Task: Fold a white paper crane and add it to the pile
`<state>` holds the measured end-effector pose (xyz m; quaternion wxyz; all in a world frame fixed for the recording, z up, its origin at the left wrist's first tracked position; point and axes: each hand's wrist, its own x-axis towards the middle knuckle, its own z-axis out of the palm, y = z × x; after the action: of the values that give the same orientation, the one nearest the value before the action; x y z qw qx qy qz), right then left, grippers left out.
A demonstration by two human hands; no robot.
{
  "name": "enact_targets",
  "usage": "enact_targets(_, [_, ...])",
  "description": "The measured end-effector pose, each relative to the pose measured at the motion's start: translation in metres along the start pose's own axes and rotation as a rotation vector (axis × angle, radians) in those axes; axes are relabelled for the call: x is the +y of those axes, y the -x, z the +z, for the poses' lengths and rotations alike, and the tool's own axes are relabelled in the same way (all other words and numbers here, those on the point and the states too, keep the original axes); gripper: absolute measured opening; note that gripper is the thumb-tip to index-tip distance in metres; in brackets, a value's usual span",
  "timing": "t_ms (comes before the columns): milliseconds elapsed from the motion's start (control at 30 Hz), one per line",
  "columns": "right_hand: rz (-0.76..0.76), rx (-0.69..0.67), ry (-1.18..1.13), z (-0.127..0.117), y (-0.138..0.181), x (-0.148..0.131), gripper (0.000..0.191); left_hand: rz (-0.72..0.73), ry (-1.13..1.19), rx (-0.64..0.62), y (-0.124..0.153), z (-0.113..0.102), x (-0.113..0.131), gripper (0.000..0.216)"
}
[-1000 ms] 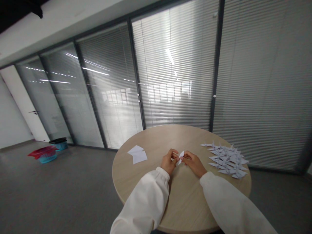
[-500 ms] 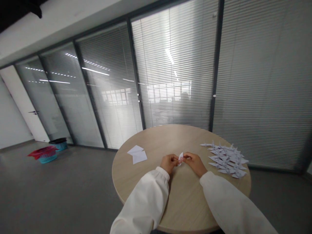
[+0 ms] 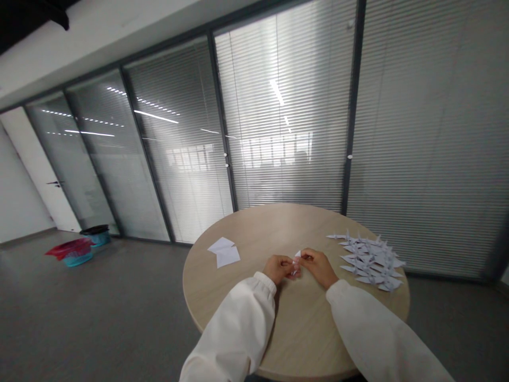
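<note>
My left hand (image 3: 279, 268) and my right hand (image 3: 317, 264) meet over the middle of the round table, both closed on one small folded piece of white paper (image 3: 297, 255). The fingers of both hands pinch it and hide most of it; a pale pointed tip shows above them. To the right lies a pile of white folded paper cranes (image 3: 371, 261), several of them crowded together. On the left side of the table are flat white paper sheets (image 3: 227, 254), lying partly over each other.
The round wooden table (image 3: 302, 318) stands before glass partitions with blinds (image 3: 286, 116). On the floor at left are a blue bin with a red liner (image 3: 73, 252) and another with a black liner (image 3: 97, 235), near a white door (image 3: 43, 175).
The fingers have shifted slightly on the folded paper; my left hand sits a little lower and less of the paper shows. The cranes and flat sheets have not moved.
</note>
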<state>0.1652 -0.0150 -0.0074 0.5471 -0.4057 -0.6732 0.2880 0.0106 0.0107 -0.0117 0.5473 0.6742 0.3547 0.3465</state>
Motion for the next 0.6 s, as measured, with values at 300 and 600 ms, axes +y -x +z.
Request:
enact_targets(300, [0.013, -0.003, -0.022, 0.0008, -0.0018, 0.0028, 0.025, -0.063, 0.122, -0.033, 0.0038, 0.0027, 0.0054, 0.042])
enact_targets(600, [0.025, 0.088, 0.006, -0.0032, -0.0045, 0.006, 0.029, -0.143, 0.163, -0.055, 0.0043, 0.0052, 0.0047, 0.044])
